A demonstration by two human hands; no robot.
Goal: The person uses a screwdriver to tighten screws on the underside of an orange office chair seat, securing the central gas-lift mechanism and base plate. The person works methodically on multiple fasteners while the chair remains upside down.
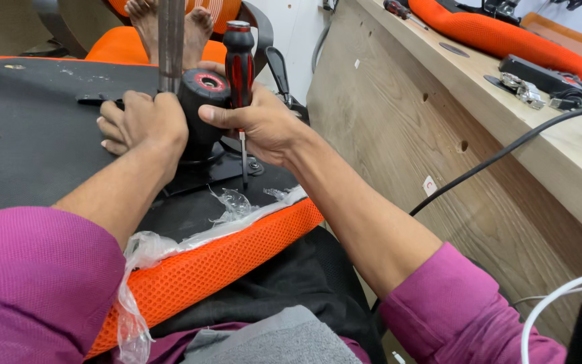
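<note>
The right hand's grip is closed around a screwdriver; its tip should be kept upright on the screw below, while the left hand steadies the black mechanism.

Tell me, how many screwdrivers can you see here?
2: one red-and-black screwdriver upright in the right hand, another screwdriver on the wooden bench top. Others may be hidden.

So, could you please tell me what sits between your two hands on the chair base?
In the head view, a black cylindrical mechanism with a red ring sits between the left hand and right hand.
</note>
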